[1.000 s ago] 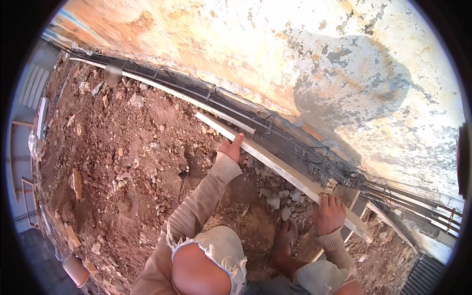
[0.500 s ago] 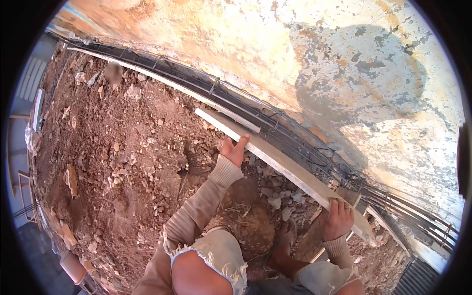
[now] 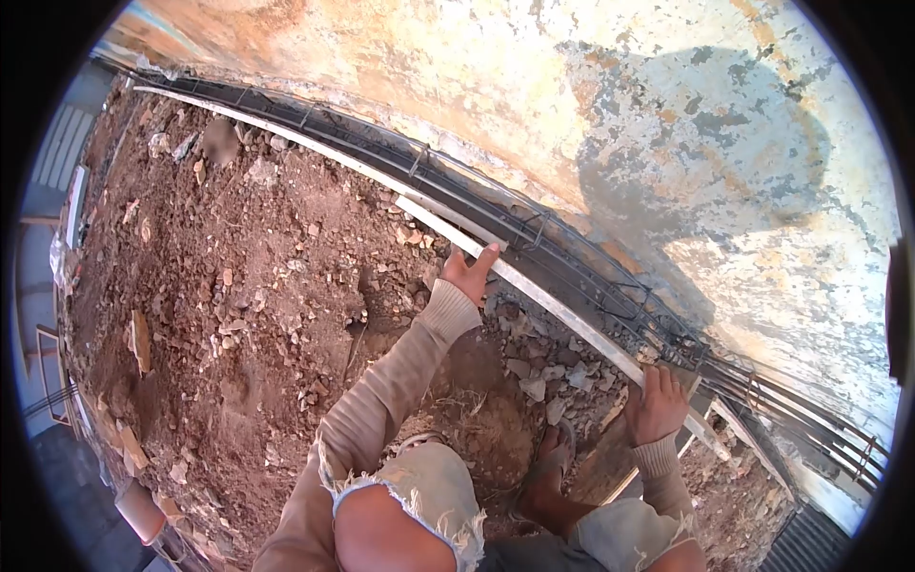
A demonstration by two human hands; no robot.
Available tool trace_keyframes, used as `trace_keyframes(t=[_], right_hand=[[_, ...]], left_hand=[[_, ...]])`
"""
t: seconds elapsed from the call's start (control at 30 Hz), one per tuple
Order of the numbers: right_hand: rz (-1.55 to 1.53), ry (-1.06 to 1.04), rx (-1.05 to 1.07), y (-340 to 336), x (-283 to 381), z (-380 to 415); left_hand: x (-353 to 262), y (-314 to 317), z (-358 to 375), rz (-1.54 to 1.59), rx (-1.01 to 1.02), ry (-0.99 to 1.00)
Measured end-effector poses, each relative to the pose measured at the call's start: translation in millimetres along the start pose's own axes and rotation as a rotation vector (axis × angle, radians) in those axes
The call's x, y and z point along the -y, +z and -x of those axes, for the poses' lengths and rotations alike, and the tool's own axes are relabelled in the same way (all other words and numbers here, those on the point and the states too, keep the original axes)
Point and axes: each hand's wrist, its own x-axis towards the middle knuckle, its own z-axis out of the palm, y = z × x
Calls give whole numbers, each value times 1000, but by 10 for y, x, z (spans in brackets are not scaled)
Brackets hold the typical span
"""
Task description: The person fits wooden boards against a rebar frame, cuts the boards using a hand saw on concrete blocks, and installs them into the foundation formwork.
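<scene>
A long wooden board (image 3: 570,317) stands on edge along the trench at the wall's foot, its narrow pale edge facing up. My left hand (image 3: 467,275) is closed on it toward its far end, with the thumb over the top edge. Nearer its right end, my right hand (image 3: 658,408) grips the same board, fingers bent over the edge; one finger wears a ring. Just beyond the board runs a steel rebar cage (image 3: 610,276). Another long board (image 3: 315,145) lines the trench farther left, and the held board's far end overlaps alongside it.
A peeling painted wall (image 3: 457,86) rises behind the rebar. Loose reddish soil and rubble (image 3: 248,276) cover the left side. Broken stones (image 3: 543,377) lie between my hands and feet. Long steel bars (image 3: 810,405) extend right, and a bucket-like container (image 3: 141,517) sits at lower left.
The board has tilted from showing its broad face to standing on edge, and shifted closer to the rebar and the other board. My left hand moved slightly right and toward the wall with it.
</scene>
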Motion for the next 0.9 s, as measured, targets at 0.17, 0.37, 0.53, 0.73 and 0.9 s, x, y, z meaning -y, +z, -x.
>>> trace_keyframes(t=[0.17,0.37,0.53,0.73,0.9], right_hand=[[-44,32,24,-34,97,13],[-37,16,25,-72,165,68],[-27,-67,-46,-39,162,110],[-49,-66,-71,-57,228,94],[-89,2,-25,-24,304,-18]], left_hand=[[104,-199,-186,-70,-98,-7],[32,-276,-81,-121,-94,-16],[17,-279,114,-72,-129,27],[-15,-338,82,-198,-91,293],[-189,-360,-2,-233,-91,183]])
